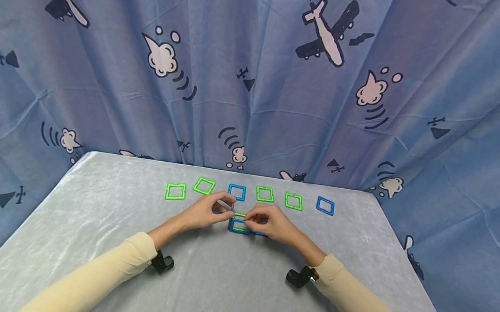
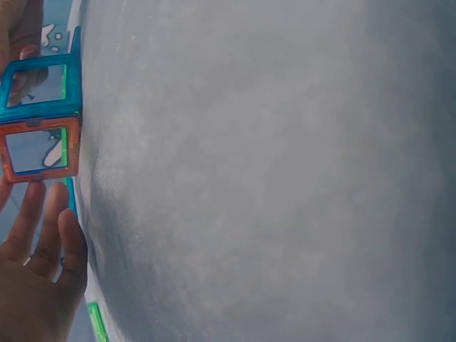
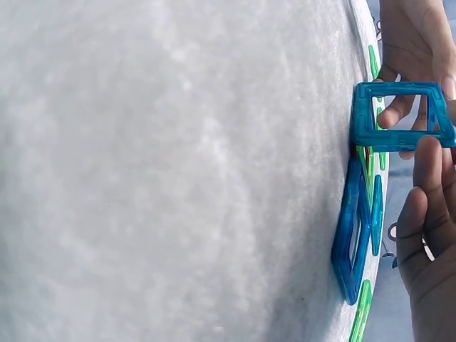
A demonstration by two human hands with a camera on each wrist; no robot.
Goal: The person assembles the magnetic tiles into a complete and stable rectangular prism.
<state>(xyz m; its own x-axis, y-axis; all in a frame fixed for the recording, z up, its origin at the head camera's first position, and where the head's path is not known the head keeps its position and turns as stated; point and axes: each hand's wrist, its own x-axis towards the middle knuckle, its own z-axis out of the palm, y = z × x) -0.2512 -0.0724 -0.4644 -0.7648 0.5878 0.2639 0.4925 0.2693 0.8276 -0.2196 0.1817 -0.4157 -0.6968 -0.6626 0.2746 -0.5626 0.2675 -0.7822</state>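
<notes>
Over the middle of the table, both hands are at a small structure of square, hollow magnetic tiles. My left hand [image 1: 204, 211] pinches an upright tile, seen nearly edge-on from the head, between thumb and fingers. The left wrist view shows it as an orange-red tile [image 2: 73, 151] joined along one edge to a blue tile [image 2: 43, 112]. My right hand [image 1: 274, 223], its fingers curled, pinches the edge of an upright blue tile [image 3: 363, 115] at the structure's right. Another blue tile [image 3: 343, 239] lies beside it, partly hidden by the right hand in the head view.
Behind the hands runs a loose row of flat tiles: green tiles [image 1: 175, 198] at the left, a blue tile [image 1: 237, 186] in the middle, more green ones [image 1: 294, 194], and a blue tile [image 1: 325, 212] at the right. A patterned curtain [image 1: 214, 102] hangs at the table's [image 1: 226, 282] back edge.
</notes>
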